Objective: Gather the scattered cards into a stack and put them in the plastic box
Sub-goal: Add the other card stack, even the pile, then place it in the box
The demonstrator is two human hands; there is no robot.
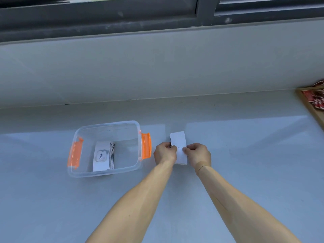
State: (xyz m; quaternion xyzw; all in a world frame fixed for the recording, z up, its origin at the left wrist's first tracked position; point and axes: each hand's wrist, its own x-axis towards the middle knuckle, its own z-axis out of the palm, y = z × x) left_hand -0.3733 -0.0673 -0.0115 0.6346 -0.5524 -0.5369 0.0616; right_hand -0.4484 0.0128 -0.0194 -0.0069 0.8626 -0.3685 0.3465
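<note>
Fingers of the left hand and right hand pinch a white card stack on the glossy bench, beside the clear plastic box. Some thin cards already lie inside; this held batch seems left.

Wooden tray holds perhaps red packets.
</note>
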